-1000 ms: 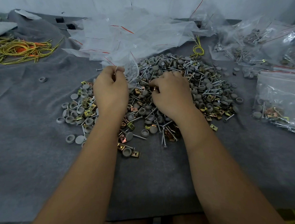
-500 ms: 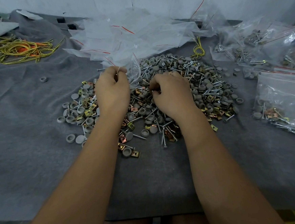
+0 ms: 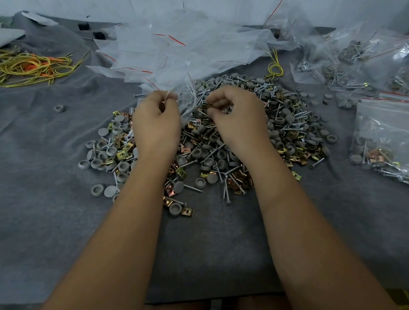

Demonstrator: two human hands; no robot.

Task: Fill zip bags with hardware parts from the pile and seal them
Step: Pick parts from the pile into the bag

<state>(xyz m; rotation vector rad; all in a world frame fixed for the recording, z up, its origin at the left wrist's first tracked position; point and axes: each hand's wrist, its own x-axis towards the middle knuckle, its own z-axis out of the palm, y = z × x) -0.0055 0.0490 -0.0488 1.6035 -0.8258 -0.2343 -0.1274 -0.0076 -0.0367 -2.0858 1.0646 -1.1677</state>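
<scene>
1. The left hand (image 3: 156,124) is curled, its thumb and fingers pinching the rim of a clear zip bag (image 3: 189,99) that hangs open just beside it, over the far side of the pile.
2. The right hand (image 3: 238,116) is curled too, fingertips drawn together on small hardware parts (image 3: 209,110) held close to the bag's mouth; what exactly they are cannot be made out.
3. Both hands hover over the pile (image 3: 292,128) of grey caps, silver screws and brass-coloured clips, which spreads across the middle of the counter (image 3: 42,192), itself covered in grey felt.
4. A few caps and clips lie loose at the pile's near edge, between the forearms.
5. One grey cap (image 3: 59,108) sits alone, well apart from the pile toward the counter's left edge.
6. Behind the pile, toward the far edge, lies a heap of empty bags (image 3: 178,49) with red seal lines.
7. A filled bag (image 3: 393,140) with a red strip lies near the right edge, and further filled bags (image 3: 362,64) are heaped toward the far right corner.
8. A small yellow wire loop (image 3: 275,67) lies just beyond the pile's far side.
9. A tangle of yellow and orange ties (image 3: 22,66) rests near the far left corner.
</scene>
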